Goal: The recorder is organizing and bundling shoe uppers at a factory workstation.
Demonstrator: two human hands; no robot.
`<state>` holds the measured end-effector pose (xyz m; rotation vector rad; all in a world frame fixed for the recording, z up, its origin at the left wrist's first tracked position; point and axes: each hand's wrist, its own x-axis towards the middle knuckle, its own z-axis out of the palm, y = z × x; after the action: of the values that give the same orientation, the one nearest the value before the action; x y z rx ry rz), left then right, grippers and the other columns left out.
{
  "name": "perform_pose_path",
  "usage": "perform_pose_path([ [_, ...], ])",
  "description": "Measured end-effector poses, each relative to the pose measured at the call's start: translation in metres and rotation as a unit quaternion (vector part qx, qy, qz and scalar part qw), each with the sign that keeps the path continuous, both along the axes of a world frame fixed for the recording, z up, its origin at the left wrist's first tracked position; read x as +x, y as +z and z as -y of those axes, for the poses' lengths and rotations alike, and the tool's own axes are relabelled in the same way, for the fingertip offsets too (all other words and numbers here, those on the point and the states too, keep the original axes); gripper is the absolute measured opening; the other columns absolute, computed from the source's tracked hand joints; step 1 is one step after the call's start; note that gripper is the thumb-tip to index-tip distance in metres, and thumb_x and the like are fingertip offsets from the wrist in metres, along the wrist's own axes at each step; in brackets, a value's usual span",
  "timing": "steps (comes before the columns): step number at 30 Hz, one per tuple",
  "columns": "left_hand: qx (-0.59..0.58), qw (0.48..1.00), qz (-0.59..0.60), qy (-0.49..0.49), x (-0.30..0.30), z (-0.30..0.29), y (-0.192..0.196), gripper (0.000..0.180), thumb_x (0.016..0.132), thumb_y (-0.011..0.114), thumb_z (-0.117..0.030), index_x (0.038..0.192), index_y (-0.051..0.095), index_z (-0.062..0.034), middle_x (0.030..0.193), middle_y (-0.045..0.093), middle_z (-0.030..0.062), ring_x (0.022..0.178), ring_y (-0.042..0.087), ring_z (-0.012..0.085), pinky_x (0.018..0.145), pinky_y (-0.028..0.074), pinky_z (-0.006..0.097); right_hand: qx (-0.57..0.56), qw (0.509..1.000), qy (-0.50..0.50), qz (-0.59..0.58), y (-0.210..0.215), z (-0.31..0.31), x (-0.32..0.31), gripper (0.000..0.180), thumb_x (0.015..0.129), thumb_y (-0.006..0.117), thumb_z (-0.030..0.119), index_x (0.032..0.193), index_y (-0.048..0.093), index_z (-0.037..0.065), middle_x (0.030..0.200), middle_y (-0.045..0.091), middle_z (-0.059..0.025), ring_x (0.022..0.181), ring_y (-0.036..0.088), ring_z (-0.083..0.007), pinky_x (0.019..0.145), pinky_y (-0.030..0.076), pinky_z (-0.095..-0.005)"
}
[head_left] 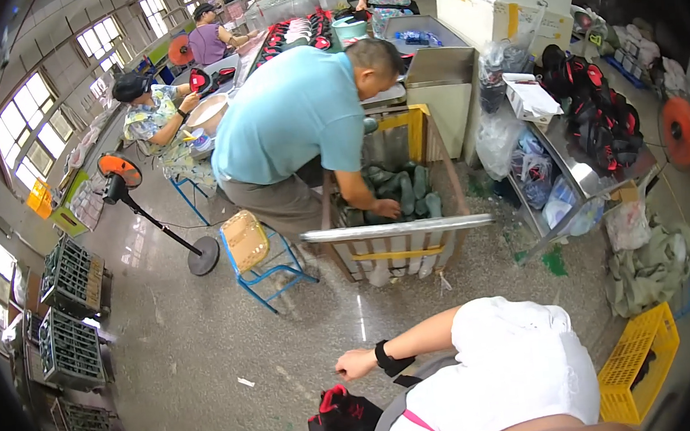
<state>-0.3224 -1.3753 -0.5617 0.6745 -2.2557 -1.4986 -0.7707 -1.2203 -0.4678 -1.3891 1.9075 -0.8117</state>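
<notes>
Shows ahead a slatted cart (395,229), probably high-sided to pen in loose grey-green foot forms (406,184). Has black-and-red shoe pieces (348,416) at the lower edge, apparently for easy reach, just beside the right hand (358,364). Can't judge from its bent fingers (345,369) whether gripping or empty, nor read any label.

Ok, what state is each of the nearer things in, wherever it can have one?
Right hand: fingers curled; grip unclear.
Shoes: partly out of frame.
Bin: open-topped, dark green pieces inside.
Stool: upright, unoccupied.
Stand fan: upright; spinning unclear.
Crate: open, dark item inside.
</notes>
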Motion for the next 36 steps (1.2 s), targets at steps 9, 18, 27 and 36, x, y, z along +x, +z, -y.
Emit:
perform_pose_path([
  [9,0.13,0.99,0.047,0.022,-0.016,0.302,-0.119,0.037,0.083,0.052,-0.016,0.118,0.047,-0.0029,0.099,0.055,0.0119,0.089,0.053,0.025,0.079,0.045,0.039,0.097,0.994,0.052,-0.004,-0.034,0.22,0.03,0.02,0.067,0.059,0.02,0.078,0.061,0.003,0.075,0.06,-0.0176,0.073,0.058,-0.0359,0.062,0.044,-0.0437],
  [18,0.715,0.688,0.12,-0.007,-0.229,0.539,0.114,0.022,0.089,0.05,-0.025,0.087,0.058,-0.0044,0.075,0.058,0.0069,0.063,0.053,0.0196,0.054,0.045,0.033,0.112,0.984,-0.136,-0.005,-0.09,0.44,-0.039,0.024,0.068,0.054,0.023,0.08,0.064,0.004,0.078,0.062,-0.0193,0.074,0.059,-0.0368,0.064,0.046,-0.0443],
  [27,-0.216,0.975,0.046,-0.035,-0.347,0.776,0.302,0.025,0.083,0.049,-0.007,0.105,0.054,0.0038,0.104,0.055,0.0172,0.079,0.058,0.0302,0.068,0.049,0.034,0.011,0.865,-0.342,0.366,-0.072,0.622,-0.136,0.015,0.078,0.058,0.02,0.071,0.058,0.007,0.054,0.051,-0.003,0.039,0.042,-0.0104,0.035,0.031,-0.0269],
  [36,-0.427,0.847,0.285,-0.14,-0.379,1.0,0.247,0.023,0.083,0.049,-0.014,0.098,0.057,0.0007,0.1,0.057,0.0163,0.076,0.058,0.0301,0.067,0.047,0.036,-0.163,0.808,-0.306,0.476,0.067,0.819,-0.242,0.01,0.083,0.056,0.014,0.075,0.057,0.008,0.063,0.052,0.0034,0.053,0.045,-0.0049,0.047,0.037,-0.0208],
])
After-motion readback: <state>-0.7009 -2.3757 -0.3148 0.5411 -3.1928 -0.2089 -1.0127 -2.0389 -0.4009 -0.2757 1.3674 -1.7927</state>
